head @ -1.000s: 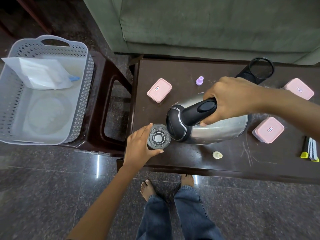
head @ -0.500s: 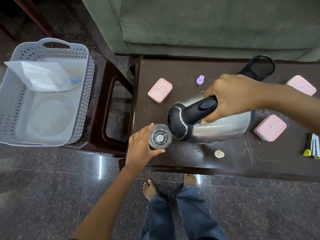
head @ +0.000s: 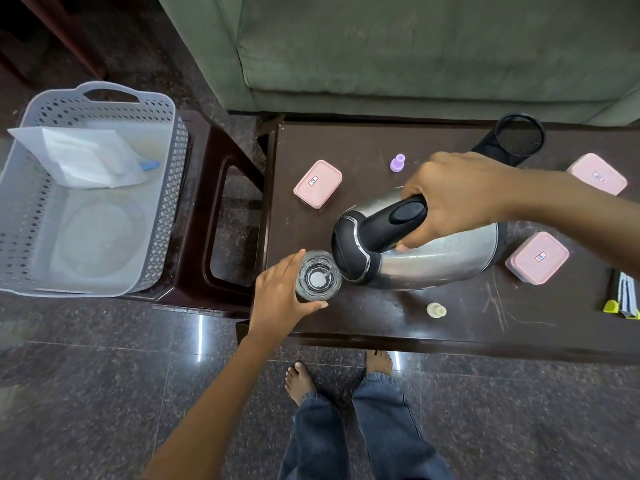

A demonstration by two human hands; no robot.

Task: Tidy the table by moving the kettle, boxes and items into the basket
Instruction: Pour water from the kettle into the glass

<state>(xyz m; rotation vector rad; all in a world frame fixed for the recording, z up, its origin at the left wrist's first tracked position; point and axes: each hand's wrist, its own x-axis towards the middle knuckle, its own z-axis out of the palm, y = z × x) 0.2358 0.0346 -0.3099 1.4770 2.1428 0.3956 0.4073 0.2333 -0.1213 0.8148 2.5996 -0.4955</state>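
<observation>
A steel kettle (head: 436, 258) with a black lid and handle is tipped on its side over the dark table (head: 381, 327), spout end at a clear glass (head: 318, 276). My right hand (head: 453, 199) grips the kettle's black handle. My left hand (head: 280, 296) holds the glass at the table's front left. Three pink boxes lie on the table: one at the back left (head: 318, 183), one at the right (head: 536, 257), one at the far right (head: 597, 173). A grey basket (head: 169, 188) stands on a stool to the left, holding a white packet (head: 83, 157).
A black mesh cup (head: 512, 138) lies at the table's back. A small purple cap (head: 397, 163) and a cream cap (head: 435, 310) sit on the table. Pens (head: 623, 299) lie at the right edge. A green sofa (head: 415, 46) stands behind; my bare feet (head: 301, 382) are under the front edge.
The kettle stays tipped towards the glass and has shifted slightly to the right. My left hand keeps hold of the glass.
</observation>
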